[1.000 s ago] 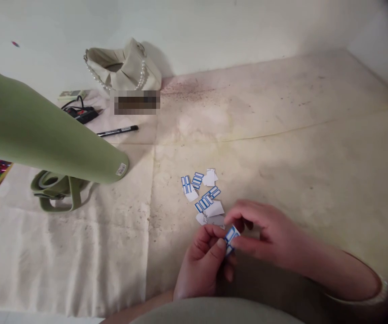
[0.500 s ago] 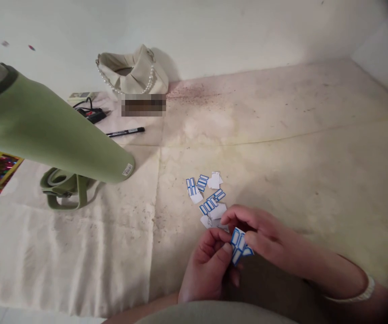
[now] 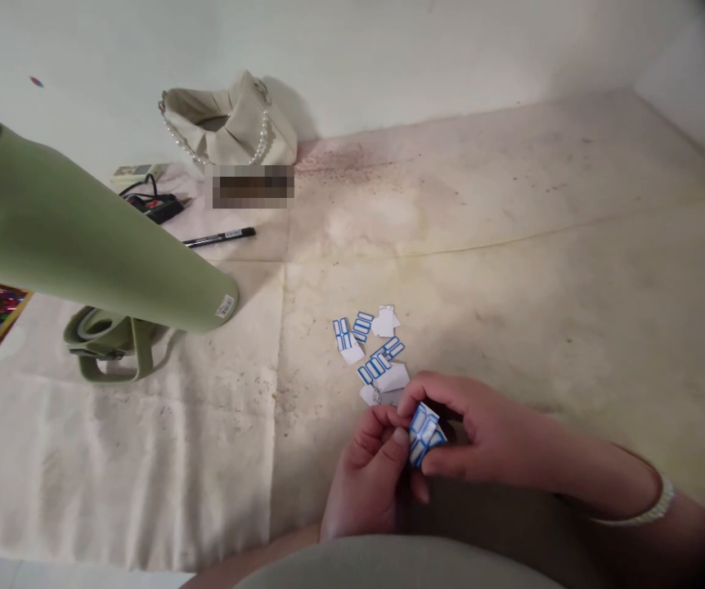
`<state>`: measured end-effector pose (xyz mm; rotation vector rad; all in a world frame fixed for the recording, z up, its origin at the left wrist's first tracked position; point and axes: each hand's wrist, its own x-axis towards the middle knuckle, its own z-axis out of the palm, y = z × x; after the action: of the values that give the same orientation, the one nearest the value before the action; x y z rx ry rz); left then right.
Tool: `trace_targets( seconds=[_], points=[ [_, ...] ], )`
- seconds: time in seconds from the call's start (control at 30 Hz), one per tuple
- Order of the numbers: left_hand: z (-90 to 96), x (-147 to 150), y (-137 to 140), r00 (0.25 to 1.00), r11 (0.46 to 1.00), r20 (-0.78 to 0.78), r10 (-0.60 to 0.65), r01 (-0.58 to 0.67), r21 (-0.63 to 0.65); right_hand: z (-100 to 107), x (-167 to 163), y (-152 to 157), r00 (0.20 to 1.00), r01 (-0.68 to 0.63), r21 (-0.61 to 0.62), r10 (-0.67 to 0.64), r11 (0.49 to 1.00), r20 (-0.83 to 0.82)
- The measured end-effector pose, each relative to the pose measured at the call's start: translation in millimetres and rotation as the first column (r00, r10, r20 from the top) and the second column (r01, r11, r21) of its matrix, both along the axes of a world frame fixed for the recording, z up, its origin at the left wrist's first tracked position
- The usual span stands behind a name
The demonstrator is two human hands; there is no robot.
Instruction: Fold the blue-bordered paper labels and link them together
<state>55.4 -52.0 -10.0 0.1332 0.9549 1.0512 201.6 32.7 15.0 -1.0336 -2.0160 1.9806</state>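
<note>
Small white label stickers [image 3: 424, 432] with blue-outlined boxes are pinched between the thumb and fingers of my left hand [image 3: 365, 470], just over the table's near edge. My right hand [image 3: 481, 421] closes on the same pieces from the other side, thumb at their lower right and index finger at the top. Two or more pieces overlap there; how many is unclear. Just beyond my fingers lie several loose pieces: a blue-boxed label strip [image 3: 374, 368], another label piece [image 3: 341, 331] and a plain white piece [image 3: 392, 377].
A large green tumbler [image 3: 113, 237] leans in from the left, with a green strapped holder [image 3: 110, 348] beside it. Farther back are a black pen [image 3: 222, 237], a black cabled device [image 3: 159, 208] and a cream handbag [image 3: 235, 123]. A cream cloth [image 3: 512, 311] covers the table.
My right thumb has moved down to the lower edge of the held labels, and its index finger has come to their top. The labels have tilted slightly. The whole view has shifted a little.
</note>
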Motion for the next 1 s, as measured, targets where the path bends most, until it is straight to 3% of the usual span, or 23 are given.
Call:
trace_targets(
  seconds=[0.27,0.47,0.7,0.87,1.0],
  points=[
    [-1.2,1,0,1.0,1.0,-0.005,0.012,-0.012,-0.015,-7,-2,4,0.999,0.037,0.056,-0.036,0.998,-0.01],
    [3.5,1,2,0.997,1.0,-0.075,0.022,-0.021,0.016,-8,2,5,0.998,0.03,-0.005,-0.03,1.0,-0.059],
    [4.9,0,1,0.983,0.998,-0.179,0.038,-0.03,0.049,-3,1,4,0.998,0.043,0.155,-0.049,0.987,0.035],
    [4.0,0,-3,0.99,0.992,-0.115,0.076,-0.064,0.106,-2,1,10,0.998,0.069,0.029,-0.07,0.997,0.001],
    [4.2,-1,-4,0.982,0.993,-0.177,0.061,-0.042,0.109,-7,0,10,1.0,0.004,-0.071,-0.003,0.997,0.007]
  ],
)
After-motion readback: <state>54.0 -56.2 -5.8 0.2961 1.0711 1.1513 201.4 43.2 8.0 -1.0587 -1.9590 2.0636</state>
